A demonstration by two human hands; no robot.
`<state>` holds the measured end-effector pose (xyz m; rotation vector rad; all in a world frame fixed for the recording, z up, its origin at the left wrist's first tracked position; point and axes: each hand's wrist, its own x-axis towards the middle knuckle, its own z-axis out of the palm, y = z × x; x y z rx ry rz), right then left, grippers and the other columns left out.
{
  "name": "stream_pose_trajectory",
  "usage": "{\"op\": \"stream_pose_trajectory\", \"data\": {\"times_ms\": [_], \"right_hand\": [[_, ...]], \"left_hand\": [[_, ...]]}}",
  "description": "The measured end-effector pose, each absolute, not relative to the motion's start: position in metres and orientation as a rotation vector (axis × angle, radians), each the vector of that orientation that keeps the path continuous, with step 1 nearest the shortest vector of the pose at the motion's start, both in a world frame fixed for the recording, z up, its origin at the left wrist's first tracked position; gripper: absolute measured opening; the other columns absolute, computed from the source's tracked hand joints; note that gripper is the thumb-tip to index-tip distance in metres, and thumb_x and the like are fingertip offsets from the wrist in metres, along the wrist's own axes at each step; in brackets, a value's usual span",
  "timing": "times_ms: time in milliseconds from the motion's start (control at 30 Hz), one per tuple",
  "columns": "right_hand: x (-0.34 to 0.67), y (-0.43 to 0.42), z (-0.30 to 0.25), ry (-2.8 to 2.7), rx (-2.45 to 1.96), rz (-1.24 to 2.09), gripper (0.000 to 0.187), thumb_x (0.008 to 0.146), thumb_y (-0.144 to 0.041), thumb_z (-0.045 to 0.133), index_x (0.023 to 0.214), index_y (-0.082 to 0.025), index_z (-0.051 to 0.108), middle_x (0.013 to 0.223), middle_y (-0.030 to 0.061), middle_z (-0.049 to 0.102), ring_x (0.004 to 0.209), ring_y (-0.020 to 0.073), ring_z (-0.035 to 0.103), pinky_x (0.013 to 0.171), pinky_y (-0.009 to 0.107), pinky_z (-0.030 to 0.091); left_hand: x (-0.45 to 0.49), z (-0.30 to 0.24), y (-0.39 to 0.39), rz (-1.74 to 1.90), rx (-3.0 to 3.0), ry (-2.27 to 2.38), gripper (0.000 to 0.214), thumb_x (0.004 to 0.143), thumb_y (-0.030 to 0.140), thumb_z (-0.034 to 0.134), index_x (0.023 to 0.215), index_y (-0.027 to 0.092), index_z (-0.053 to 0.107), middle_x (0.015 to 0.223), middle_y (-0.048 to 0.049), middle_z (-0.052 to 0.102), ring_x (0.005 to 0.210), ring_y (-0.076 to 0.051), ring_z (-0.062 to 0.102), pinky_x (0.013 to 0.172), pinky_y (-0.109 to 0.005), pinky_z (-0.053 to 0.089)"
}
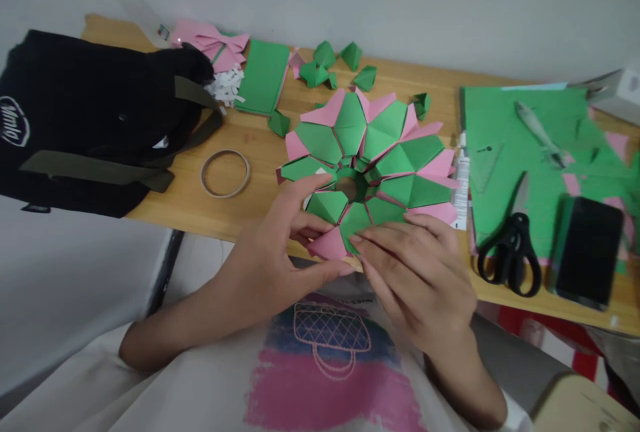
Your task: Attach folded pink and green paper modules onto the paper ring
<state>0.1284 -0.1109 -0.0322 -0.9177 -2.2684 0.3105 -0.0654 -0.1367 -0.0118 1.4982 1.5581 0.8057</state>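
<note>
A round paper flower [385, 132] with folded green and pink petals around an open centre lies at the table's front edge. My left hand [280, 232] grips its near left side, forefinger over a green petal and thumb by the pink one at the front. With my right hand [415, 265] I pinch the green petal closest to me, fingertips on its tip. The undersides of the petals there are hidden by my fingers.
Left are a black bag [95, 125] and a tape ring [225, 173]. Small folded green pieces [324, 55] and a green paper stack [265, 75] lie behind. Right are a glue tube [463, 182], green sheets [500, 125], scissors [515, 245], a cutter [540, 133] and a phone [589, 252].
</note>
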Motion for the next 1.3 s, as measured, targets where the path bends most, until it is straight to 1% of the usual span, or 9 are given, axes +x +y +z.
{"op": "stream_pose_trajectory", "data": {"times_ms": [200,367,500,667,833,933,1100,1200,1300], "right_hand": [[0.128,-0.111,-0.032,-2.260,-0.926,0.354,0.009,0.087,-0.012,0.066,0.094,-0.017,0.066,0.092,0.0039,0.077,0.084,0.0166,0.071,0.091,0.040,0.045],[0.128,-0.112,-0.032,-2.265,-0.920,0.383,0.010,0.087,-0.012,0.066,0.096,-0.017,0.067,0.093,0.0038,0.077,0.085,0.0165,0.070,0.092,0.040,0.045],[0.128,-0.113,-0.033,-2.278,-0.928,0.379,0.009,0.088,-0.013,0.065,0.096,-0.018,0.067,0.094,0.0031,0.077,0.087,0.0165,0.070,0.093,0.040,0.044],[0.129,-0.114,-0.034,-2.289,-0.924,0.368,0.009,0.089,-0.014,0.064,0.097,-0.018,0.067,0.094,0.0030,0.077,0.087,0.0165,0.070,0.093,0.040,0.044],[0.129,-0.115,-0.034,-2.305,-0.908,0.341,0.010,0.089,-0.014,0.064,0.098,-0.017,0.068,0.095,0.0035,0.077,0.087,0.0168,0.070,0.094,0.040,0.043],[0.129,-0.115,-0.034,-2.311,-0.908,0.334,0.010,0.089,-0.013,0.065,0.097,-0.016,0.068,0.094,0.0034,0.077,0.087,0.0167,0.069,0.093,0.040,0.044],[0.129,-0.114,-0.033,-2.336,-0.895,0.290,0.009,0.091,-0.015,0.062,0.097,-0.017,0.068,0.094,0.0027,0.077,0.087,0.0162,0.069,0.093,0.040,0.044],[0.129,-0.114,-0.034,-2.346,-0.901,0.279,0.009,0.092,-0.016,0.061,0.096,-0.019,0.068,0.093,0.0009,0.077,0.087,0.0152,0.068,0.092,0.039,0.045],[0.128,-0.114,-0.036,-2.358,-0.918,0.222,0.011,0.093,-0.016,0.058,0.097,-0.018,0.068,0.090,0.0008,0.076,0.085,0.0151,0.067,0.093,0.039,0.043]], "left_hand": [[-0.063,-0.006,-0.138,0.735,1.541,1.634,0.079,0.073,0.037,0.081,0.139,0.029,0.039,0.092,0.0048,0.074,0.079,-0.013,0.072,0.064,-0.020,0.056],[-0.061,-0.002,-0.140,0.688,1.588,1.679,0.079,0.073,0.041,0.080,0.140,0.031,0.039,0.094,0.0058,0.074,0.080,-0.014,0.072,0.072,-0.023,0.057],[-0.061,0.001,-0.140,0.634,1.612,1.698,0.077,0.075,0.035,0.079,0.141,0.032,0.039,0.093,0.0072,0.074,0.082,-0.013,0.072,0.074,-0.021,0.056],[-0.059,0.004,-0.139,0.562,1.656,1.746,0.078,0.074,0.033,0.080,0.140,0.032,0.039,0.092,0.0080,0.075,0.082,-0.012,0.072,0.070,-0.021,0.055],[-0.058,0.003,-0.140,0.531,1.680,1.756,0.080,0.072,0.034,0.081,0.140,0.033,0.039,0.095,0.0067,0.075,0.083,-0.014,0.073,0.069,-0.023,0.054],[-0.058,0.002,-0.140,0.524,1.703,1.749,0.077,0.075,0.037,0.078,0.141,0.032,0.038,0.099,0.0049,0.075,0.084,-0.015,0.073,0.070,-0.024,0.054],[-0.059,0.002,-0.138,0.508,1.704,1.726,0.076,0.077,0.034,0.077,0.142,0.030,0.037,0.097,0.0046,0.073,0.085,-0.016,0.072,0.073,-0.025,0.053],[-0.059,0.002,-0.136,0.496,1.685,1.700,0.076,0.075,0.038,0.079,0.140,0.033,0.039,0.092,0.0045,0.074,0.079,-0.017,0.071,0.066,-0.025,0.052],[-0.059,0.001,-0.134,0.490,1.692,1.651,0.074,0.076,0.039,0.077,0.140,0.034,0.040,0.087,0.0049,0.073,0.073,-0.017,0.070,0.059,-0.023,0.049]]}}
